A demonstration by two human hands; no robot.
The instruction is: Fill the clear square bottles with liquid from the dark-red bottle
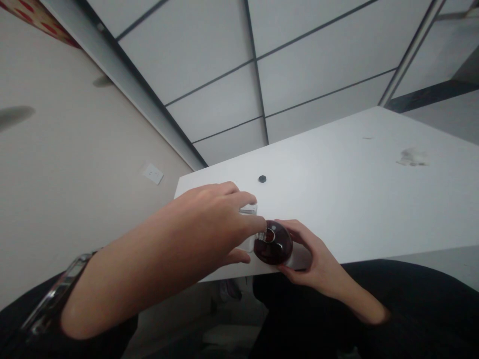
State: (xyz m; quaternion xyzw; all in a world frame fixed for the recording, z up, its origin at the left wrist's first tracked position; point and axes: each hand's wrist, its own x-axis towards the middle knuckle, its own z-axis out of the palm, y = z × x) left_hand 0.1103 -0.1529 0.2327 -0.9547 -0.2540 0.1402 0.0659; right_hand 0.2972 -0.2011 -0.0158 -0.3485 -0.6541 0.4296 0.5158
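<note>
My left hand [220, 214] is closed around a small clear bottle [247, 244], which lies tipped over toward the right. Its threaded neck meets the round open mouth of a dark brown bottle [281, 249]; whether the two touch I cannot tell. My right hand [320, 259] wraps the brown bottle from the right, thumb and fingers on opposite sides. That bottle stands near the front edge of the white table [337, 199]. Most of the clear bottle is hidden behind my left fingers. Farther back on the table lies a small dark round cap [262, 178].
A crumpled, pale see-through piece [412, 157] lies on the right part of the table. Behind the table stand white sliding panels [209, 60] with dark strips. On the left, the wall carries a white socket [153, 173].
</note>
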